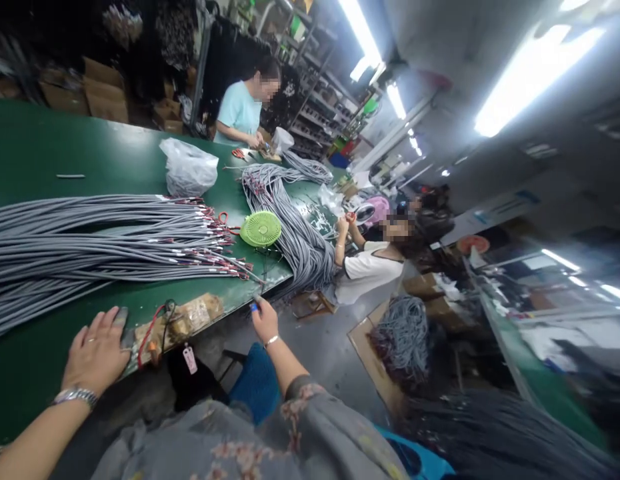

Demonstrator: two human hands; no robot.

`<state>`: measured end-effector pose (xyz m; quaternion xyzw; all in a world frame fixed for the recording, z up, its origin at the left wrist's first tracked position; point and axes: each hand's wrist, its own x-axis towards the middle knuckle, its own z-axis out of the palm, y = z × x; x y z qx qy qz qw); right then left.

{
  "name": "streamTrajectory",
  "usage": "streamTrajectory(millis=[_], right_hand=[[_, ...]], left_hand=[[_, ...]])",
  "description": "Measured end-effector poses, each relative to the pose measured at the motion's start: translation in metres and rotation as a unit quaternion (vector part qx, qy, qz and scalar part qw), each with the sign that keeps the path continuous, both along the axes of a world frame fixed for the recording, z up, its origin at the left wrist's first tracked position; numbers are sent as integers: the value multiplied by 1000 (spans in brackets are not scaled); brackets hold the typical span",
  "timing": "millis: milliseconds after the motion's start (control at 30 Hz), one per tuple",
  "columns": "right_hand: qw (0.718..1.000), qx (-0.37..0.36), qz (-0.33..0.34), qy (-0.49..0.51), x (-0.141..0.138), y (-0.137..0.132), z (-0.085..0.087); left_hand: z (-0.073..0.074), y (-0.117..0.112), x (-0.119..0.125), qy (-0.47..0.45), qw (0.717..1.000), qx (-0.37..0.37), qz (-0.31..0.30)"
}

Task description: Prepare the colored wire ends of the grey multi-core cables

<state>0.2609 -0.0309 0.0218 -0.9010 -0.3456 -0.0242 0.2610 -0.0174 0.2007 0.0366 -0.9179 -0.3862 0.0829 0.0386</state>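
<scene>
My left hand (pixel 97 353) lies flat and open on the green table (pixel 20 393), with a grey covering on a finger and a metal watch band at the wrist. Beside its fingers, at the table edge, is a worn tan block-like fixture (pixel 197 313) with red and black wires. My right hand (pixel 266 323) is closed at the table's corner, with blue on a fingertip; what it pinches, if anything, I cannot make out. Just beyond are the red and white stripped ends of a bundle of grey cables (pixel 115 247).
A green fan (pixel 261 229) and a plastic bag (pixel 190 167) stand past the cables. More grey cables (pixel 305 247) hang over the table's end. Two people (pixel 237 110) work at the far side and right. A blue seat (pixel 257 380) and a box of cables (pixel 403 333) are below.
</scene>
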Motion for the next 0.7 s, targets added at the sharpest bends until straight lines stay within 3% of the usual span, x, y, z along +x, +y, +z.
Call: streamTrajectory(millis=[100, 200, 367, 500, 700], right_hand=[[993, -14, 101, -54, 20, 46, 7], [981, -27, 176, -70, 28, 80, 1], [954, -66, 275, -103, 29, 98, -12], [946, -50, 297, -119, 36, 93, -18], [917, 37, 367, -152, 66, 101, -36]], left_hand=[[-9, 0, 0, -5, 1000, -3, 9], [-28, 3, -5, -62, 998, -15, 10], [-57, 6, -14, -175, 984, 6, -7], [-54, -3, -12, -210, 978, 3, 15], [-38, -18, 5, -240, 969, 13, 62]])
